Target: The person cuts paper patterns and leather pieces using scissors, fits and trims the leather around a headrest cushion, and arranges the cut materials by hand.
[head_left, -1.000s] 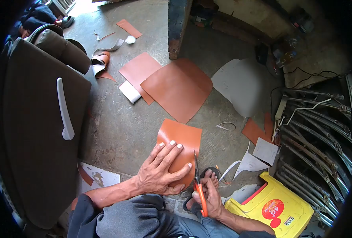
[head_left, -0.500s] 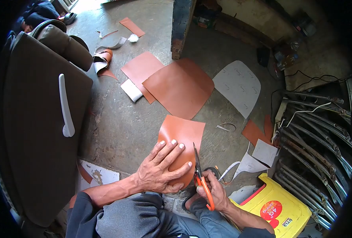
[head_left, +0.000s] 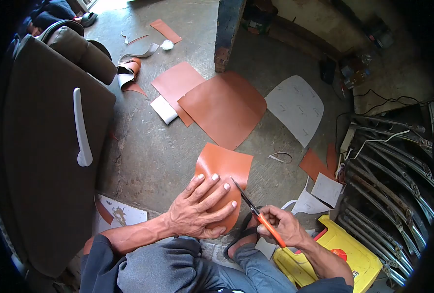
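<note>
My left hand (head_left: 197, 202) lies palm down on a piece of orange-brown leather-like sheet (head_left: 226, 161), fingers spread, pressing it; its thumb is by the lower edge. The sheet bends slightly, with its top edge rising past my fingertips. My right hand (head_left: 285, 224) is closed around the orange handles of a pair of scissors (head_left: 270, 230). Their dark blades look nearly together and point up and left, the tip over the sheet's right side close to my left fingers.
Ahead on the floor lie larger brown sheets (head_left: 226, 107), a pale printed sheet (head_left: 297, 107) and a white roll (head_left: 164, 110). Offcuts (head_left: 327, 190), metal frames (head_left: 392, 166) and a yellow plastic stool (head_left: 334, 254) are right. A dark upholstered piece (head_left: 55, 161) stands left.
My right hand has moved right with the scissors. The blades have swung from nearly upright to slanting left and come together. My left hand stays on the sheet.
</note>
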`<action>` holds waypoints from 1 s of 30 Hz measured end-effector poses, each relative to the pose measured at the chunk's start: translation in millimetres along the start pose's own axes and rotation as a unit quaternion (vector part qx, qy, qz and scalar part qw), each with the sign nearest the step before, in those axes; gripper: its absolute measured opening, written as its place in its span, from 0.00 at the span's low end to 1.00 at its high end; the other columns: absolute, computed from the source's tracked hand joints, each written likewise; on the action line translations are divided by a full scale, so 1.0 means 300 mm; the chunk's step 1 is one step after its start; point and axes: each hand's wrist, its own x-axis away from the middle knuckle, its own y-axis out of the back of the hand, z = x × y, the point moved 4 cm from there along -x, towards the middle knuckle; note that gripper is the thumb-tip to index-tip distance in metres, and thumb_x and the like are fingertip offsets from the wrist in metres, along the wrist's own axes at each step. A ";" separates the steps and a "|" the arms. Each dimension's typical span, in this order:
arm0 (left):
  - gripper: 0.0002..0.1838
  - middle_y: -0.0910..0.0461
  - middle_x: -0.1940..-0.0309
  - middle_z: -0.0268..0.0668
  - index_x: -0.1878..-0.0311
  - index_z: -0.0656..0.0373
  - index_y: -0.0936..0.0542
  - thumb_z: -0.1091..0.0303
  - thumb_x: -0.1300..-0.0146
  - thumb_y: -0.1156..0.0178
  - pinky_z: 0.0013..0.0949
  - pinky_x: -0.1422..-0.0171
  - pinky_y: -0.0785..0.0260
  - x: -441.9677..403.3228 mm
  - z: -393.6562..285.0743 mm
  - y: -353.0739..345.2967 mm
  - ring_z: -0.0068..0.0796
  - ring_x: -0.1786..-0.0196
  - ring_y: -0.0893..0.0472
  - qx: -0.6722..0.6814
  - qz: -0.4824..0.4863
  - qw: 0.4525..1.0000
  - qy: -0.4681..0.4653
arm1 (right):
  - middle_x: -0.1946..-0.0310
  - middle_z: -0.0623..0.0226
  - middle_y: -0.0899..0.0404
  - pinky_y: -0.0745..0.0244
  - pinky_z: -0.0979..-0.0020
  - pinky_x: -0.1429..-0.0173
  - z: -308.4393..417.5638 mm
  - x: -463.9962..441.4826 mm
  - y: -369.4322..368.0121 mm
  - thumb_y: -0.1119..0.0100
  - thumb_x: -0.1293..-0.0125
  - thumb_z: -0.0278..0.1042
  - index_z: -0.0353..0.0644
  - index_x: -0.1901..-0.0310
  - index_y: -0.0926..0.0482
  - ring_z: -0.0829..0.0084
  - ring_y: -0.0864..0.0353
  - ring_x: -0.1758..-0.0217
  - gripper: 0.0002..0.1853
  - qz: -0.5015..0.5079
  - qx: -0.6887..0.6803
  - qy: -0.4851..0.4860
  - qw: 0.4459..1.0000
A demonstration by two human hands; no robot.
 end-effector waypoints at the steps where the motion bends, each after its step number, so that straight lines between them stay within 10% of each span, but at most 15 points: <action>1: 0.28 0.32 0.27 0.44 0.36 0.39 0.21 0.40 0.35 0.43 0.57 0.16 0.55 0.004 -0.001 -0.001 0.52 0.22 0.38 0.000 0.000 1.000 0.001 | 0.67 0.75 0.19 0.25 0.79 0.62 0.002 0.003 0.013 0.23 0.38 0.39 0.37 0.49 0.21 0.86 0.22 0.66 0.22 0.003 0.034 0.002 0.999; 30: 0.30 0.31 0.28 0.41 0.33 0.42 0.25 0.40 0.35 0.43 0.57 0.16 0.55 0.018 -0.013 -0.016 0.49 0.22 0.38 -0.007 -0.028 1.000 -0.013 | 0.77 0.66 0.19 0.27 0.70 0.70 0.268 -0.095 0.100 0.21 0.42 0.49 0.36 0.57 0.19 0.76 0.21 0.75 0.24 0.056 0.301 0.105 0.946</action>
